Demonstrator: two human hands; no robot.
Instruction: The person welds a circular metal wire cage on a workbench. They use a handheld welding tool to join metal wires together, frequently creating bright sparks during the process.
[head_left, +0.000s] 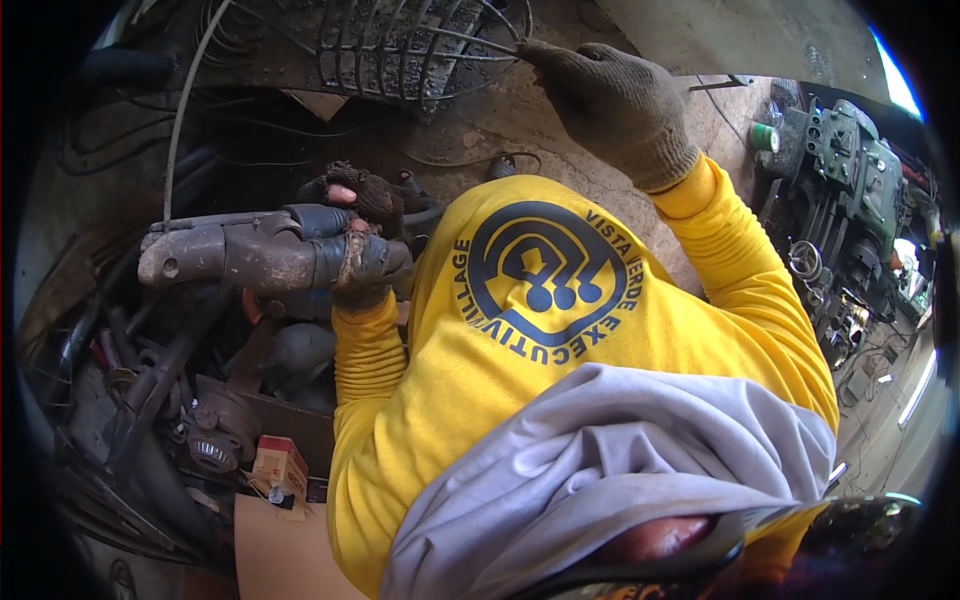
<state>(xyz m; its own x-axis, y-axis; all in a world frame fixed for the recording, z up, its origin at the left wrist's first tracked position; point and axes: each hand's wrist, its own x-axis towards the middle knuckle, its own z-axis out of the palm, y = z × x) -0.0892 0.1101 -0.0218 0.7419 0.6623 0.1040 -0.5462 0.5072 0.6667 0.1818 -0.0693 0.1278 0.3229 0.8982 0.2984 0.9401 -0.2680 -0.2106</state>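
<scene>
Yellow shirt (480,385): dk lettering rings round emblem (545,283); small box (281,463) lower L also printed. L hand (372,198), gloved w/ bare fingertip, wraps taped tool (265,255); tool points L, scuffed brown-grey, thin rod (176,135) rising off far end. R hand (620,112), gloved, arm extended fwd, pinches edge of wire frame (420,50), top ctr, dk curved bars.

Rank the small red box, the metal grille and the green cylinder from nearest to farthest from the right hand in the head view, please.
From the right hand:
1. Metal grille: at its fingertips, to the left.
2. Green cylinder: to the right.
3. Small red box: lower left.
</scene>
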